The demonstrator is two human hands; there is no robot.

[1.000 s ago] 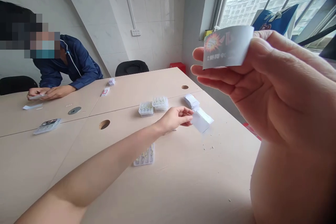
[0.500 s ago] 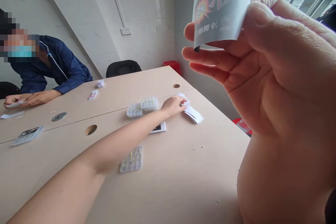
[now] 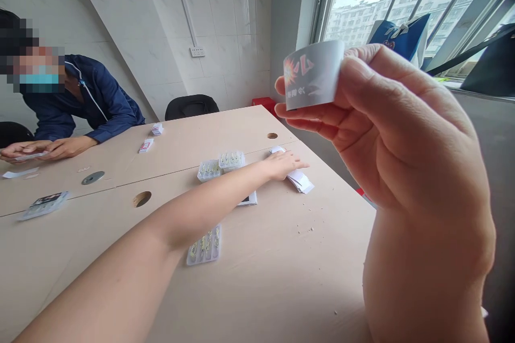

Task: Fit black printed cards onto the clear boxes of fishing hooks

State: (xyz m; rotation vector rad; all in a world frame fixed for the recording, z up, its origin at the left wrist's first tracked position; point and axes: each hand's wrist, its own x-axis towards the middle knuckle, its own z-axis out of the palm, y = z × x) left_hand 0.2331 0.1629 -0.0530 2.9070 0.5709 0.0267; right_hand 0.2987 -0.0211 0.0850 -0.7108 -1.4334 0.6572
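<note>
My right hand (image 3: 386, 123) is raised in front of me, pinching a curved strip of printed card (image 3: 313, 75) between thumb and fingers. The strip is grey-white, with a red-orange burst and dark characters. My left hand (image 3: 284, 165) lies flat on a small stack of white paper slips (image 3: 301, 182) on the beige table (image 3: 281, 257), its fingers stretched out. Beside it are two clear plastic trays of small gold-coloured items (image 3: 220, 166), and a third such tray (image 3: 204, 245) sits below my forearm. A printed card (image 3: 249, 199) is partly hidden under my left wrist.
A person in a navy jacket (image 3: 82, 102) sits at the far left, hands holding a card above the table. Card packs, a metal disc (image 3: 93, 177) and a round cable hole (image 3: 142, 199) are on the tabletop. Black chairs and a red stool stand beyond it.
My left hand has gone from holding a white slip above the table to lying flat on the slip stack. My right hand has moved lower and the head view has shifted.
</note>
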